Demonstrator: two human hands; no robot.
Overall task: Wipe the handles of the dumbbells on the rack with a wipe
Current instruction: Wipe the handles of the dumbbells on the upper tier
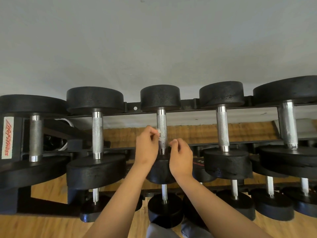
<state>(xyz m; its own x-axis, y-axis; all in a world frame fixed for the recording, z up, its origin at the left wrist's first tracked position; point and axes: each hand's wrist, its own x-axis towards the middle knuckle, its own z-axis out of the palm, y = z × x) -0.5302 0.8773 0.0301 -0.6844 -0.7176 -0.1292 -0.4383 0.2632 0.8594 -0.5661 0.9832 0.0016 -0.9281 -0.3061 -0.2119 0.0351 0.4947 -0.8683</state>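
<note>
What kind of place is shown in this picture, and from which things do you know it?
Most likely a gym's weight area. Black dumbbells with knurled metal handles lie in rows on a two-level rack, a fitness-brand label is on the rack's end, and the floor is wood.

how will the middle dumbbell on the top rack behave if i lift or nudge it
Probably heavy for its size: the middle dumbbell has thick, solid-looking black heads. The knurled handle should grip well, not slip. Its round heads could roll once off the rack, which seems to cradle it now.
</note>
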